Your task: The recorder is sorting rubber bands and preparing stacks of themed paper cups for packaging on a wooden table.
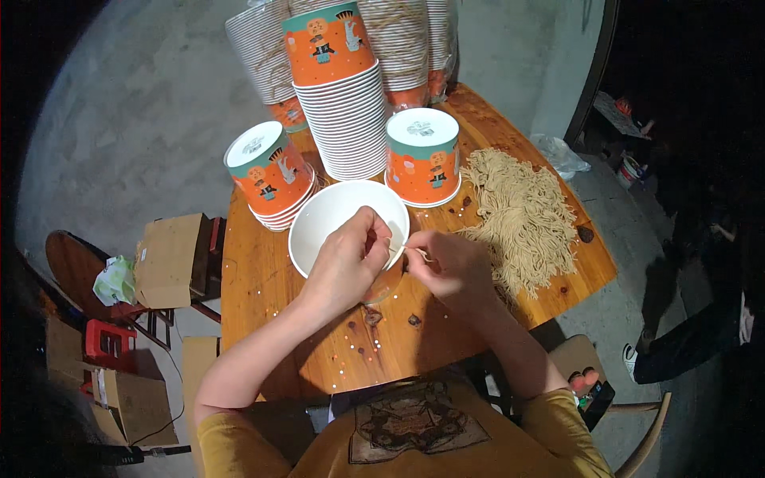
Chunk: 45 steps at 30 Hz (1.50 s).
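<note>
An upright paper cup with a white inside and orange outside stands near the middle of the wooden table. My left hand grips its near rim. My right hand is just right of the cup and pinches a few thin pale noodle strands at the rim. A heap of loose pale noodles lies on the table to the right of my right hand.
Upside-down orange paper cups stand behind: a short stack at left, a tall stack in the middle, another short stack at right. More tall stacks rise at the back. Cardboard boxes sit left of the table. Another person's leg is at right.
</note>
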Available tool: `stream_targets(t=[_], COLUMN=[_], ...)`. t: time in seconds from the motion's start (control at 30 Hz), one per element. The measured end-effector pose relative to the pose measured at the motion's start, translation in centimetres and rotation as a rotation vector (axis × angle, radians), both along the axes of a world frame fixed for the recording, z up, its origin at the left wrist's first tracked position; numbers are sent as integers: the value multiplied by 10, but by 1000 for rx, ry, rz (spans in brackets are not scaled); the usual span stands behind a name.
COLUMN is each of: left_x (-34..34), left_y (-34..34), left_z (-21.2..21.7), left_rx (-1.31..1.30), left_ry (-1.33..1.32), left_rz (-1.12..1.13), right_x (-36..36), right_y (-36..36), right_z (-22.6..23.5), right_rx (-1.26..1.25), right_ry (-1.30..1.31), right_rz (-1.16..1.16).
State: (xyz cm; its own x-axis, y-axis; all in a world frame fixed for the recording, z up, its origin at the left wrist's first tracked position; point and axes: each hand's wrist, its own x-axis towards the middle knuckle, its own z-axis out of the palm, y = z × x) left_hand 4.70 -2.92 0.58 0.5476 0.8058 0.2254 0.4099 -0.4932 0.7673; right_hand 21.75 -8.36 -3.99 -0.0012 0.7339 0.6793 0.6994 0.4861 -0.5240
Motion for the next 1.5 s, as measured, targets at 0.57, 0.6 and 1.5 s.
stream_targets(t=[0.57, 0.6, 1.5], left_x=[-25, -28, -43], left_y=[-19, -20, -7], left_z=[-8, -7, 3], left_rx=[491, 492, 164], left_ry=[289, 290, 225], left_rz=[-118, -112, -35], right_x=[25, 24, -16], right_y=[3, 11, 64], right_z=[36, 35, 15], right_rx=[-80, -32, 13], right_ry=[-111, -140, -82], right_rz=[155, 186, -13])
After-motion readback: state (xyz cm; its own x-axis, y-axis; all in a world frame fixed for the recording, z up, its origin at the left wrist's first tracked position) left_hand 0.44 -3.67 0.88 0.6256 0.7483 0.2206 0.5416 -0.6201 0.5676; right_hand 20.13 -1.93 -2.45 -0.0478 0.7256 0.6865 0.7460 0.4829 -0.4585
